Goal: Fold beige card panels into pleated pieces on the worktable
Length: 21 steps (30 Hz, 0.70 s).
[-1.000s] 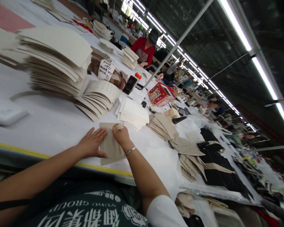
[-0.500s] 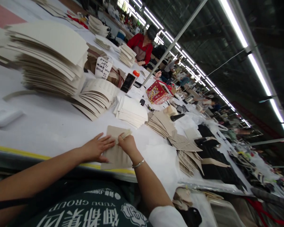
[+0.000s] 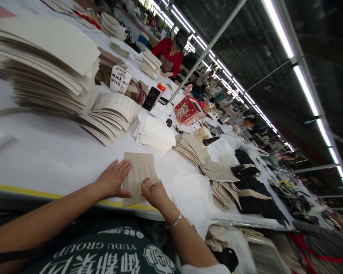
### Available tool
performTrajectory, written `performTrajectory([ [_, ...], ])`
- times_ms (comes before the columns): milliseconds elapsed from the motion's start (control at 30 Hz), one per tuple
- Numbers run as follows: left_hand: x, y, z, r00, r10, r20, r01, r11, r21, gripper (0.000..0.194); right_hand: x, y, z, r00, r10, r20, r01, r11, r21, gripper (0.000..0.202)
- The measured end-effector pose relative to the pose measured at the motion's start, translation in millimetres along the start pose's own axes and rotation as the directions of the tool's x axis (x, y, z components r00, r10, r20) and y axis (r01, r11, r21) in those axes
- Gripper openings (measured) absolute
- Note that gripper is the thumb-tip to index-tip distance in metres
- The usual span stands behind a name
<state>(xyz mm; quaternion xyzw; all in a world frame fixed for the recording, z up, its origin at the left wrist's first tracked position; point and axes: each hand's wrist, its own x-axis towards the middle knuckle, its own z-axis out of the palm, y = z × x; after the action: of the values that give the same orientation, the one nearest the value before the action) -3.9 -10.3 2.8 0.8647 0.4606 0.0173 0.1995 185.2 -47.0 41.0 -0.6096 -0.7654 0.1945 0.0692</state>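
Pressing a beige panel flat at the counter's near edge

Lying on the white counter (image 3: pixel 45 152), just inside its yellow front strip, is a flat, ribbed beige rectangular panel (image 3: pixel 138 169). The left hand (image 3: pixel 112 179) rests palm-down on the panel's left margin, fingers spread wide and flat, gripping nothing. The right hand (image 3: pixel 154 192) sits at the panel's near right corner, its grip narrow: thumb and fingertips pinch a small pale folded strip (image 3: pixel 151 182) that touches the panel. A thin silver bracelet (image 3: pixel 173 222) circles the right wrist.

Compared with half a second ago, the right hand has come back toward the counter's edge; it was then near the panel's far end and the strip lay close to the top corner. The left hand has drawn back a little, so that more of the panel's far half now lies bare. One second ago the strip was at the panel's top edge. The panel itself stays in about the same place.

Beyond the panel, well apart, lie a fanned pile of cream card pieces (image 3: pixel 108 116), a tall stack of large off-white sheets (image 3: pixel 45 64) and a smaller pile of white sheets (image 3: pixel 154 133). To the right lies a spread of tan cut pieces (image 3: pixel 194 148). Farther off stand a red patterned box (image 3: pixel 187 110) and a black phone (image 3: pixel 151 98), and a person in a red top (image 3: pixel 168 53) works at the far end.
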Motion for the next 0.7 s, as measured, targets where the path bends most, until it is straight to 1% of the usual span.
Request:
performTrajectory([
  [33,0,0,0.7,1.0,0.003,0.0,-0.003,1.0,-0.001,0.106,-5,0,0,1.0,-0.01,0.021,0.009,1.0,0.015,0.018],
  [67,0,0,1.3,1.0,0.004,0.0,-0.004,1.0,0.0,0.107,-5,-1,0,1.0,-0.017,0.024,0.017,1.0,0.011,0.018],
  [100,0,0,1.6,1.0,0.006,0.001,-0.006,1.0,0.002,0.108,2,-2,0,1.0,-0.02,0.01,0.02,1.0,-0.011,0.018],
  [200,0,0,1.6,1.0,0.012,0.002,-0.012,1.0,0.024,0.109,45,-7,0,0.994,-0.004,-0.11,-0.007,0.995,-0.096,0.019],
  [267,0,0,2.0,1.0,0.017,-0.005,-0.017,0.999,0.039,0.108,72,-11,1,0.984,0.003,-0.178,-0.021,0.994,-0.103,0.021],
  [300,0,0,2.7,1.0,0.021,-0.013,-0.02,0.999,0.043,0.107,78,-12,2,0.981,-0.003,-0.192,-0.018,0.995,-0.103,0.021],
  [333,1,0,3.7,1.0,0.021,-0.022,-0.02,0.999,0.045,0.106,78,-12,2,0.981,-0.014,-0.193,-0.007,0.994,-0.108,0.02],
  [367,1,-1,4.8,0.999,0.019,-0.028,-0.018,0.999,0.043,0.106,72,-12,3,0.983,-0.032,-0.18,0.011,0.993,-0.117,0.019],
  [400,1,-1,6.0,0.999,0.015,-0.031,-0.014,0.999,0.041,0.106,60,-11,4,0.987,-0.053,-0.152,0.034,0.992,-0.12,0.018],
  [467,1,-1,7.9,1.0,0.004,-0.025,-0.003,0.999,0.034,0.109,25,-7,4,0.994,-0.074,-0.075,0.067,0.994,-0.092,0.018],
  [533,1,-1,8.3,1.0,0.003,-0.026,-0.003,1.0,0.025,0.109,-9,-4,4,0.999,-0.048,-0.006,0.048,0.999,-0.003,0.02],
  [567,1,0,7.9,1.0,0.008,-0.03,-0.007,1.0,0.02,0.109,-21,-2,5,1.0,-0.023,0.021,0.021,0.999,0.05,0.02],
  [600,1,0,7.2,0.999,0.011,-0.034,-0.011,1.0,0.015,0.108,-28,-2,5,0.999,0.006,0.038,-0.01,0.994,0.104,0.021],
  [633,0,0,6.4,0.999,0.013,-0.035,-0.013,1.0,0.01,0.108,-28,-2,6,0.999,0.029,0.045,-0.036,0.987,0.156,0.021],
  [700,1,1,4.9,1.0,0.008,-0.021,-0.008,1.0,0.008,0.108,-12,-4,8,0.998,0.058,0.026,-0.062,0.975,0.213,0.021],
])
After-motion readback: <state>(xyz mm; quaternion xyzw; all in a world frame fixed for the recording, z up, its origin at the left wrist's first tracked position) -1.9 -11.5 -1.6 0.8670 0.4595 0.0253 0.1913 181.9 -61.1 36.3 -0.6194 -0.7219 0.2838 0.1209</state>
